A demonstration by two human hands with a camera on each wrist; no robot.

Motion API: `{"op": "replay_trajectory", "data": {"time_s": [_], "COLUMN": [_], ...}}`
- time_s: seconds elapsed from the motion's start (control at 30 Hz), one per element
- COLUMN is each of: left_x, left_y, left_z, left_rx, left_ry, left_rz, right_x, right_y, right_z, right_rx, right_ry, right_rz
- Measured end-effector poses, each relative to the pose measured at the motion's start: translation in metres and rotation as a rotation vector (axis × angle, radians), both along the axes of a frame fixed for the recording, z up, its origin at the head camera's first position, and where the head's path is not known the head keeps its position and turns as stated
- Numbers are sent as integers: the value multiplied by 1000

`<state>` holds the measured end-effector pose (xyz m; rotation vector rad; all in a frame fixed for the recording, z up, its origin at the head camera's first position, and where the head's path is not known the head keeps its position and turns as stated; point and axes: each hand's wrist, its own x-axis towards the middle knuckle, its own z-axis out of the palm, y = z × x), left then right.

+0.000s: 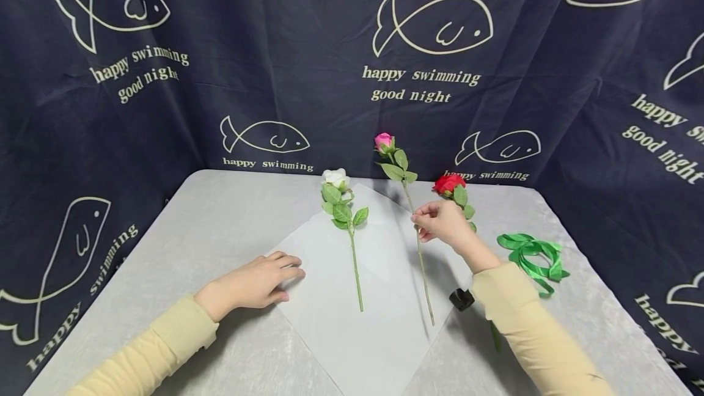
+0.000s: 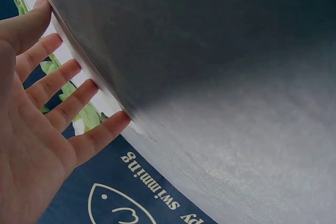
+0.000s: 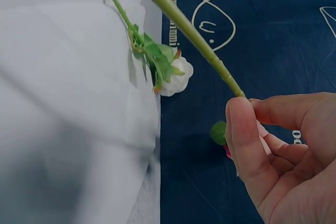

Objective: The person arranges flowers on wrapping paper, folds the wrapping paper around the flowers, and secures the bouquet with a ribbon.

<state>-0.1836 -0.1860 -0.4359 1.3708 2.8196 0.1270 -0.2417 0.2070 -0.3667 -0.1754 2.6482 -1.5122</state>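
Between thumb and fingers, my right hand (image 1: pixel 442 223) pinches the stem of a pink rose (image 1: pixel 384 143), held above a sheet of white wrapping paper (image 1: pixel 324 341). In the right wrist view the rose's stem (image 3: pixel 194 38) slants up and left from the fingertips, and its bloom is mostly hidden behind the hand. A white rose (image 1: pixel 336 178) with green leaves lies on the paper, stem toward me. At the paper's left edge rests my left hand (image 1: pixel 258 281), its fingers spread and fairly straight, fingertips on the edge in the left wrist view.
Right of the paper lies a red rose (image 1: pixel 449 184), partly covered by my right forearm. Beyond it is a loose coil of green ribbon (image 1: pixel 536 258). A small black object (image 1: pixel 461 299) shows beside the right sleeve. A dark blue fish-print curtain (image 1: pixel 341 66) encloses the grey-covered table (image 1: pixel 220 212).
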Motion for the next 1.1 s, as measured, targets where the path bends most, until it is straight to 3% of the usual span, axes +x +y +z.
{"op": "replay_trajectory", "data": {"time_s": [0.27,0.8,1.1], "left_x": [0,0,0], "left_y": [0,0,0], "left_z": [-1,0,0], "left_rx": [-2,10,9], "left_ry": [-6,-14,-10], "left_rz": [4,3,1], "right_x": [2,8,8], "right_y": [-18,-54,-68], "right_z": [-11,-54,-65], "right_rx": [-76,-212,-245], "right_ry": [-27,-208,-262], "right_rz": [25,33,45]}}
